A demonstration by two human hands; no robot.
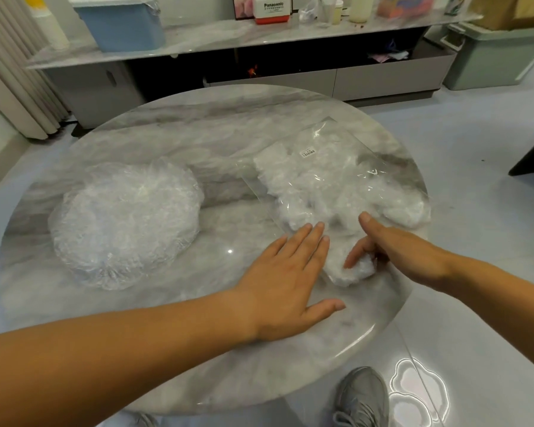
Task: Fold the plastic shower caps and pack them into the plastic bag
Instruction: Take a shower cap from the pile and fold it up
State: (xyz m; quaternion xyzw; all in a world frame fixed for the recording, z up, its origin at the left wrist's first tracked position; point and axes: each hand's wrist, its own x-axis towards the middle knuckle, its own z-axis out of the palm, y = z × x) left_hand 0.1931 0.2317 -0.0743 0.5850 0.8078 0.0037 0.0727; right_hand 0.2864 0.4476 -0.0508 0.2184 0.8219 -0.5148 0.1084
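The left hand point(287, 282) lies flat on the marble table point(198, 134), fingers straight, their tips touching the near edge of the plastic bag point(336, 180). Just right of them, the right hand point(395, 251) curls its fingers round a crumpled shower cap point(356, 271). Well left of the fingers sits a heap of caps point(127, 220).

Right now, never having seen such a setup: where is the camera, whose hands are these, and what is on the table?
There is no machine here. A person wears a single camera on the head, and it looks down at their own two bare hands. On the round marble table, a loose pile of shower caps lies on the left. A clear plastic bag lies on the right, already holding folded caps. The left hand lies flat, its fingertips at the bag's near edge. The right hand curls its fingers over a small folded cap at the bag's near end. I cannot tell whether that cap is inside the bag yet.
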